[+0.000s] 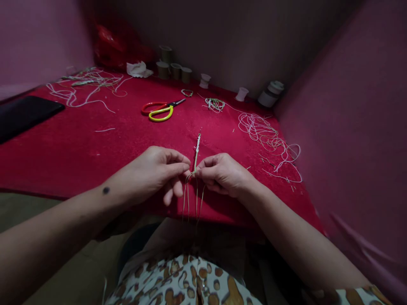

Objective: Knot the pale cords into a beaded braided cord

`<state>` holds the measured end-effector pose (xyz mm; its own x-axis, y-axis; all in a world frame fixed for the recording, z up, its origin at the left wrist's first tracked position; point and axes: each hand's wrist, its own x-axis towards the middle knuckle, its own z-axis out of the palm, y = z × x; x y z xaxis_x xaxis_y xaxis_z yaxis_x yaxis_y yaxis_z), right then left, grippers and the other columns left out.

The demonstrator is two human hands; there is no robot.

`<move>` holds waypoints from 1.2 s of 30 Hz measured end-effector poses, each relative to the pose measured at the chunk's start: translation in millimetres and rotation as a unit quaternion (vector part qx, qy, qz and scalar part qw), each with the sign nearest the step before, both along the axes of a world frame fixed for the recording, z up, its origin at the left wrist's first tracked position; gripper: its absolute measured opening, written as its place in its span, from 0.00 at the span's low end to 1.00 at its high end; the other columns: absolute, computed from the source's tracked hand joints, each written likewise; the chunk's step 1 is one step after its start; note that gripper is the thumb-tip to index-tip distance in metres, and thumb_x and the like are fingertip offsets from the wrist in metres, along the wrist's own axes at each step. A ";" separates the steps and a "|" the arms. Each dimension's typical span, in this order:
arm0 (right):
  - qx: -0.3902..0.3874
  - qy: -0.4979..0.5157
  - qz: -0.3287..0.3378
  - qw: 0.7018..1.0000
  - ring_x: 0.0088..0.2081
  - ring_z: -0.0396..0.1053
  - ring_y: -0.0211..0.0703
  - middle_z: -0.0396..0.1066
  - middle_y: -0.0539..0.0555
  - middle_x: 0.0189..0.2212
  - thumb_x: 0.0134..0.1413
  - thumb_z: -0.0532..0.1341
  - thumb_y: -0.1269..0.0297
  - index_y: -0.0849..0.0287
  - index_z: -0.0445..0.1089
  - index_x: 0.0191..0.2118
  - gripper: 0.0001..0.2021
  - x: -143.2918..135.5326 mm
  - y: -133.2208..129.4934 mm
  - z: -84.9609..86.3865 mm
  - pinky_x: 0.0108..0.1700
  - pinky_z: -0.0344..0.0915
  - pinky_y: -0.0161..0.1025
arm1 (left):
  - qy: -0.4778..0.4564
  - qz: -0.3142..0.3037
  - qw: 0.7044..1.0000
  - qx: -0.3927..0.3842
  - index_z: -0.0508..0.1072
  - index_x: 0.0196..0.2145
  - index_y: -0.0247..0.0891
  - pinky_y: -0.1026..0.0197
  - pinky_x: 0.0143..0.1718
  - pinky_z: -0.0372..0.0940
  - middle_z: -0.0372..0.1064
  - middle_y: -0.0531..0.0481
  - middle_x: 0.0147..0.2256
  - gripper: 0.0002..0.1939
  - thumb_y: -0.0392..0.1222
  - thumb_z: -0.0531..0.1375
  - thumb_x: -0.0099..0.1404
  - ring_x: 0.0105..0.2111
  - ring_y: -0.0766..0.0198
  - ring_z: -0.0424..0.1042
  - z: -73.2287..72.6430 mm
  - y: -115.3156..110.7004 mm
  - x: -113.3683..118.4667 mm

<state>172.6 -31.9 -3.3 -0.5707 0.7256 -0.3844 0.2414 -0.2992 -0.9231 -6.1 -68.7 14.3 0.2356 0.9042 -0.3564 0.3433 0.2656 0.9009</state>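
Note:
A thin braided cord (197, 148), pale with a green tint low down, lies upright in view on the red cloth between my hands. Its loose strands (188, 195) hang over the front edge of the table. My left hand (162, 171) pinches strands at the cord's lower end, thumb and index finger together, the other fingers curled below. On the other side, my right hand (221, 173) has its thumb and index finger closed on the cords at the same spot. The fingertips hide the knot's detail.
Red-and-yellow scissors (161, 111) lie behind my hands on the red cloth (127, 140). A black phone (28, 116) is at left. Tangled threads (260, 131) spread at right, others (92, 84) at back left. Several spools (186, 75) and a jar (271, 94) stand along the wall.

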 end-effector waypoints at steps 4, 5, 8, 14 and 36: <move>0.006 0.008 0.007 1.000 0.10 0.48 0.27 0.54 0.41 0.10 0.47 0.63 0.65 0.61 0.64 0.24 0.09 1.1 0.2 -1.3 0.09 0.41 0.27 | -0.106 -0.007 0.989 -0.104 0.68 0.23 0.35 0.66 0.16 0.64 0.71 0.47 0.15 0.10 0.42 0.60 0.57 0.14 0.63 0.70 -9.3 7.6 9.5; 0.006 0.004 0.005 1.000 0.09 0.48 0.27 0.54 0.41 0.10 0.47 0.63 0.65 0.61 0.63 0.23 0.09 1.1 0.0 -1.3 0.09 0.41 0.27 | -0.112 -0.003 0.988 -0.108 0.67 0.22 0.35 0.66 0.16 0.63 0.70 0.48 0.14 0.10 0.42 0.60 0.57 0.13 0.63 0.70 -10.3 7.4 11.4; 0.015 -0.021 0.003 1.000 0.09 0.47 0.27 0.54 0.41 0.09 0.49 0.62 0.65 0.60 0.62 0.23 0.10 -0.6 -1.4 0.6 0.09 0.40 0.28 | -0.110 0.008 0.988 -0.103 0.65 0.20 0.37 0.67 0.13 0.60 0.66 0.52 0.11 0.10 0.39 0.60 0.57 0.10 0.65 0.66 -10.5 5.9 13.8; 0.078 -0.109 -0.016 0.991 0.10 0.48 0.29 0.52 0.42 0.07 0.48 0.57 0.73 0.60 0.61 0.21 0.08 -8.6 -5.6 4.1 0.12 0.44 0.28 | -0.065 0.027 0.993 -0.097 0.64 0.21 0.39 0.68 0.10 0.57 0.63 0.54 0.09 0.09 0.37 0.57 0.58 0.09 0.66 0.64 -9.3 5.0 13.1; 0.405 -0.166 0.323 0.839 0.22 0.61 0.34 0.68 0.50 0.22 0.54 0.59 0.67 0.62 0.68 0.25 0.08 4.8 -93.9 34.9 0.23 0.55 0.33 | -0.183 0.038 0.972 -0.144 0.66 0.22 0.37 0.70 0.06 0.54 0.60 0.56 0.11 0.08 0.38 0.57 0.59 0.07 0.72 0.55 -13.5 2.2 17.3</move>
<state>177.4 -125.8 31.7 -0.9046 0.4056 -0.1307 0.3959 0.6862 -0.6102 11.3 -66.6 0.8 0.3308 0.7994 -0.5015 -0.0163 0.5362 0.8440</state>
